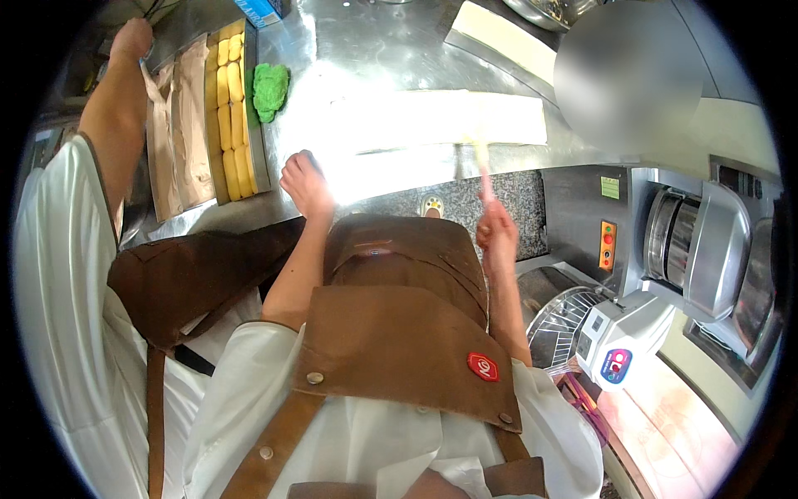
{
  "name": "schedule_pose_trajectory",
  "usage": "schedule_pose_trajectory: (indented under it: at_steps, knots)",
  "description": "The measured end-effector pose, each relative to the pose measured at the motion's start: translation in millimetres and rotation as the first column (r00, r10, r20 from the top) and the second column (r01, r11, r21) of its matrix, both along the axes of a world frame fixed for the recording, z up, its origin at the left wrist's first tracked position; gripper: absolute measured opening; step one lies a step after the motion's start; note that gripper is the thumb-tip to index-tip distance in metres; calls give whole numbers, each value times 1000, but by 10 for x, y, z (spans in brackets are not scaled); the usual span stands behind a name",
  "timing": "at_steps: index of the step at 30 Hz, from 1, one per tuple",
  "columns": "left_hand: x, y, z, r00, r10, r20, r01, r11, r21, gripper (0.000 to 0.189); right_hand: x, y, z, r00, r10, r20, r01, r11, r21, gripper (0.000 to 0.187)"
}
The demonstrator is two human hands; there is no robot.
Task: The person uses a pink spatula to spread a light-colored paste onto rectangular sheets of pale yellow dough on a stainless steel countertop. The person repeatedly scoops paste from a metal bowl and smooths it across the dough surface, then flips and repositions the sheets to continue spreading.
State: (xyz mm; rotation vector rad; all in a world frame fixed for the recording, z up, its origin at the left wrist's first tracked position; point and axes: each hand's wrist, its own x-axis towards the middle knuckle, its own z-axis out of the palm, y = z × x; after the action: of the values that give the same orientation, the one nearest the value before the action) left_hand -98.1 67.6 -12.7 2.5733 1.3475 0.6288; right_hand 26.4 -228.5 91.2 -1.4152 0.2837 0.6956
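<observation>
My left hand (307, 186) rests near the front edge of the steel worktop (380, 56), beside a strong glare; a small dark thing shows at its fingers, and I cannot tell whether it is held. In my right hand (497, 234) is the pink handle of a spatula or brush (484, 178), whose pale, blurred end reaches over a long white slab or sheet (511, 121). The slab is washed out by glare, so its surface is hard to make out. Left of it lies a crumpled green cloth or scouring pad (270, 92).
At left stand a tray of yellow oblong pieces (230, 118) and brown paper (192, 125). A co-worker's arm (118, 118) reaches past them. A second pale slab (505, 40) and metal bowl (548, 9) lie behind. Machines (673, 237) and a wire guard (564, 327) stand right.
</observation>
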Motion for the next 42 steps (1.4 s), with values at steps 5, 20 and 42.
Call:
schedule_pose_trajectory:
  at_steps: [5, 20, 42]
  knots:
    - [7, -11, 3, 1000, 4, -2, -4, 1000, 13, 26, -76, 129, -68, 984, 163, -70, -159, 986, 52, 28]
    - [13, -17, 67, 1000, -9, -4, 9, 1000, -11, 27, 12, 25, -160, 990, 137, 46, -133, 988, -83, 30]
    - [40, -64, 66, 1000, 12, -16, -12, 1000, 28, 24, 680, -685, -136, 992, -88, 93, 89, 996, -3, 35]
